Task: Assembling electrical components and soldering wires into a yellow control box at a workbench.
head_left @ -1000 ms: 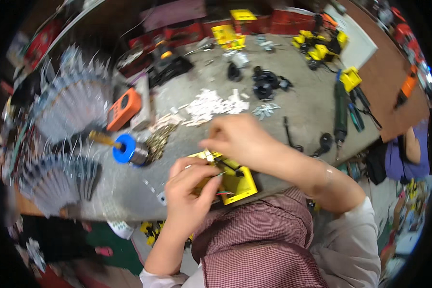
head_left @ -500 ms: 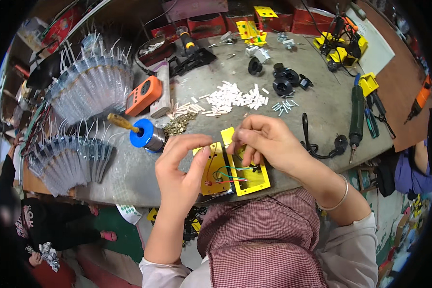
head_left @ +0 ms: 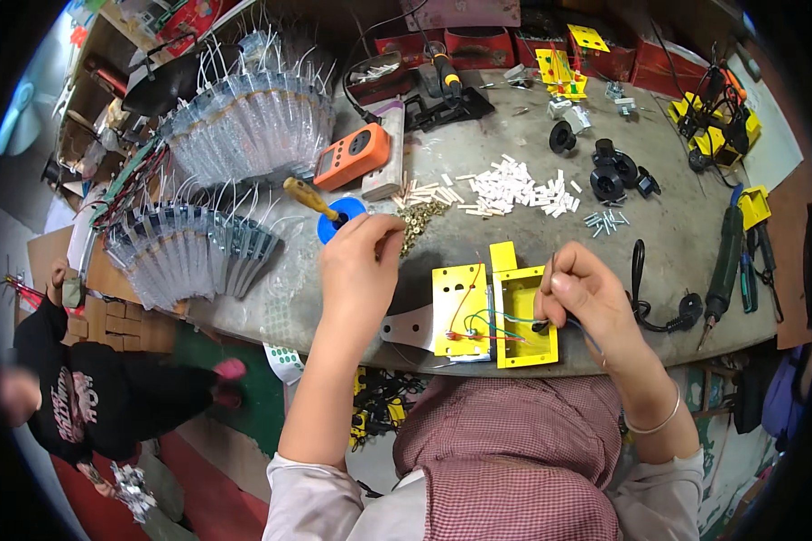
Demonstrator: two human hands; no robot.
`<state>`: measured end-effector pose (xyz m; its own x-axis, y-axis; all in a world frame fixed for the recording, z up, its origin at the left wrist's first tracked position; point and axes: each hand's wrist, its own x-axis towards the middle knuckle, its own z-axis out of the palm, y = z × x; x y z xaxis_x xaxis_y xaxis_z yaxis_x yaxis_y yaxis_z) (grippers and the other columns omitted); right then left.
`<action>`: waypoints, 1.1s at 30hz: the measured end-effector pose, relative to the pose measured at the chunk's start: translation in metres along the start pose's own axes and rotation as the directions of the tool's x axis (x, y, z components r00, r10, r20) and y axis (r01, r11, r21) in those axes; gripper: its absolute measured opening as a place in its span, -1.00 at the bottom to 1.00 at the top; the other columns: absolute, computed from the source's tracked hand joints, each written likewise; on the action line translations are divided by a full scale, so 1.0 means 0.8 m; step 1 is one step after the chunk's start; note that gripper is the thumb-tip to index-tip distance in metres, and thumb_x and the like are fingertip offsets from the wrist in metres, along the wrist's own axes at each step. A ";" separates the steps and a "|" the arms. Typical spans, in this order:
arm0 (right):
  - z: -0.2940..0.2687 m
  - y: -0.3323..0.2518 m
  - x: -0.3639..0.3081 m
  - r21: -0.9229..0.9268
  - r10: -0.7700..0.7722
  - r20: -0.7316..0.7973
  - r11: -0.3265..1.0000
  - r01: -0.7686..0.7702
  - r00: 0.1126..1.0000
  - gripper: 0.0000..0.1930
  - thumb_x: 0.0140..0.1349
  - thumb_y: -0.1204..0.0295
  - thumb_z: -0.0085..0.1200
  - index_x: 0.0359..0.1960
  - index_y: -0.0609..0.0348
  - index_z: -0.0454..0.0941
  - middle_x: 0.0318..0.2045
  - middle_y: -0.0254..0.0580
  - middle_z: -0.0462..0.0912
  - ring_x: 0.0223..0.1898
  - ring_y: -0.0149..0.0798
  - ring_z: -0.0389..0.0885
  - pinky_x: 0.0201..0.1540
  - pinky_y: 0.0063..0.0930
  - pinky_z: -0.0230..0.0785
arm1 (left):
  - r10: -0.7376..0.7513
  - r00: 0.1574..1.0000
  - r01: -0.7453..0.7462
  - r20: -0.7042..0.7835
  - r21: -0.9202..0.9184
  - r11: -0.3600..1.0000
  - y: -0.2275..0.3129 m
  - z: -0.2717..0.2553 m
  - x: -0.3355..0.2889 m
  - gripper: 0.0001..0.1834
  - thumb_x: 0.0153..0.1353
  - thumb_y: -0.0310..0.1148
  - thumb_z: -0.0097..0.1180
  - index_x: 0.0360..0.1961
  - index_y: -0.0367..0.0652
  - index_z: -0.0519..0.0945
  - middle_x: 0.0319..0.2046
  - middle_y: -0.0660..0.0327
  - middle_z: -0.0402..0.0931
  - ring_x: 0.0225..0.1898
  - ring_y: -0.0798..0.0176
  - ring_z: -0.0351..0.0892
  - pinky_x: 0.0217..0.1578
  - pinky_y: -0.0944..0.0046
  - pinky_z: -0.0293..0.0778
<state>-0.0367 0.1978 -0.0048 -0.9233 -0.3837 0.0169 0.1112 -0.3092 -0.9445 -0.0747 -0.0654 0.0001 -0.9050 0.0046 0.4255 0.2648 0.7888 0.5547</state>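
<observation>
A yellow open box (head_left: 529, 362) lies near the table's front edge, beside a yellow panel (head_left: 458, 281) with holes. Red, green and blue wires (head_left: 487, 326) run between the two. My right hand (head_left: 591, 293) is at the box's right side, thumb and fingers pinched on a thin wire (head_left: 553, 260) whose tip sticks up. My left hand (head_left: 363, 261) is away from the box, beside the blue-ended solder spool (head_left: 341, 213) and a pile of small brass pieces (head_left: 417, 225). Its fingers are bent together; whatever they hold is hidden.
White tubes (head_left: 514, 189) lie in a heap beyond the box, with screws (head_left: 607, 222) to their right. An orange meter (head_left: 354, 155) and bundled bagged parts (head_left: 248, 126) are left. A green power screwdriver (head_left: 724, 270) and black plug (head_left: 686, 311) lie right. Another person (head_left: 90, 397) is at far left.
My left hand has moved from above the panel to the spool and brass pieces. My right hand has shifted to the box's right side. The whole view has swung left.
</observation>
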 end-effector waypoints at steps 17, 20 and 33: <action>0.005 0.011 -0.007 0.065 -0.089 -0.141 0.993 0.099 0.986 -0.83 0.42 0.39 0.02 -0.21 0.27 0.49 -0.49 -0.43 0.50 -0.47 -0.62 0.39 -0.39 -0.69 0.25 | 0.405 0.707 -0.550 0.579 0.090 0.831 -0.025 0.093 0.131 -0.91 0.02 -0.47 0.23 -0.40 -0.20 0.64 -0.39 0.09 0.56 -0.15 -0.03 0.50 -0.08 0.10 0.42; 0.009 0.008 -0.006 0.024 -0.054 -0.151 0.998 0.058 0.987 -0.82 0.40 0.39 0.05 -0.21 0.29 0.52 -0.44 -0.42 0.54 -0.41 -0.63 0.41 -0.34 -0.70 0.26 | 0.485 0.694 -0.575 0.533 0.005 0.818 -0.026 0.082 0.129 -0.91 0.08 -0.50 0.19 -0.37 -0.22 0.55 -0.38 0.09 0.56 -0.21 -0.04 0.53 -0.14 0.15 0.45; 0.018 0.018 0.000 -0.112 -0.122 -0.232 0.989 0.098 0.965 -0.89 0.32 0.48 0.13 -0.29 0.29 0.58 -0.48 -0.49 0.55 -0.42 -0.67 0.39 -0.37 -0.70 0.27 | 0.320 0.934 -0.259 0.156 -0.317 0.912 0.098 0.017 -0.004 -0.81 -0.01 -0.65 0.30 -0.32 -0.24 0.70 -0.45 0.17 0.59 -0.42 0.24 0.57 -0.42 0.33 0.45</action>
<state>-0.0301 0.1810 -0.0137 -0.9899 -0.1307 0.0556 -0.0219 -0.2463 -0.9689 -0.0559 0.0045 0.0323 -0.8130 0.3528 0.4633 0.5819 0.5239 0.6221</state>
